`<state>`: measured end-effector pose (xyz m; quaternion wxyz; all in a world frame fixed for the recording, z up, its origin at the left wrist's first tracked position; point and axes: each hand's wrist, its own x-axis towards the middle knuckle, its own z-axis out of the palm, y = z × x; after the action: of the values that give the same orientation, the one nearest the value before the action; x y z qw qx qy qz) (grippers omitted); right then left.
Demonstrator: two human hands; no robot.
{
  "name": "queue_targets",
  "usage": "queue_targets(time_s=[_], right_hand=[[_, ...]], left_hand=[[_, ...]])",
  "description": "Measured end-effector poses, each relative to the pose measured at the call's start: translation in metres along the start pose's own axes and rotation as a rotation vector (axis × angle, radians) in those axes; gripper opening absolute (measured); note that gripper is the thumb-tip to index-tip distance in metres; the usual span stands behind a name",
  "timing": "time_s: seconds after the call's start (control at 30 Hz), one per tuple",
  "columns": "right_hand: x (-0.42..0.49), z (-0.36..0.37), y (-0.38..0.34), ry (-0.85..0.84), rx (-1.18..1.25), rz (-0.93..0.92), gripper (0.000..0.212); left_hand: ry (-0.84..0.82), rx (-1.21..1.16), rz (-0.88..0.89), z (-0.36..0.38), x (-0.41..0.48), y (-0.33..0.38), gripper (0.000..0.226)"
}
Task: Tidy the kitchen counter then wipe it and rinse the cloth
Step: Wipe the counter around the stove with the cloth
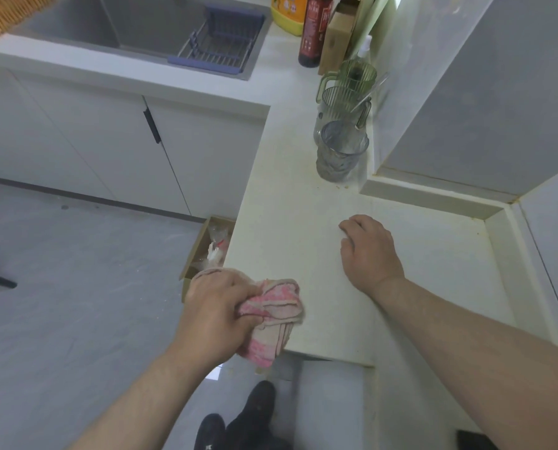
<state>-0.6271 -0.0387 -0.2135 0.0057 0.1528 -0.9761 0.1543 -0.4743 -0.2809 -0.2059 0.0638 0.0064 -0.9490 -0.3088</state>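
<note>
Partly hidden cloth in left hand

A head-worn camera looks steeply down, close over the counter.

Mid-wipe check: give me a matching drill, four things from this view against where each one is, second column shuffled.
Things:
1 cloth
2 dish rack
3 cardboard box
4 right hand

Places:
A on the floor beside the counter
B in the sink
C gripped by the left hand at the counter's edge
D resting on the counter, holding nothing

Pairs: 1-C, 2-B, 3-A, 4-D
</note>
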Motion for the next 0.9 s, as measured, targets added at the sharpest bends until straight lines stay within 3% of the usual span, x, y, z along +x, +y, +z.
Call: queue_targets(time_s=[0.63, 0.9], right_hand=[[0.003, 0.001, 0.003, -0.005, -0.012, 0.007, 0.037], [0.004, -0.001, 0.002, -0.006, 0.003, 0.007, 0.038]], left_hand=[[-0.032, 0.046, -0.036, 0.008, 0.124, -0.008, 0.036], [-0.087, 0.077, 0.04, 0.004, 0.103, -0.01, 0.046]])
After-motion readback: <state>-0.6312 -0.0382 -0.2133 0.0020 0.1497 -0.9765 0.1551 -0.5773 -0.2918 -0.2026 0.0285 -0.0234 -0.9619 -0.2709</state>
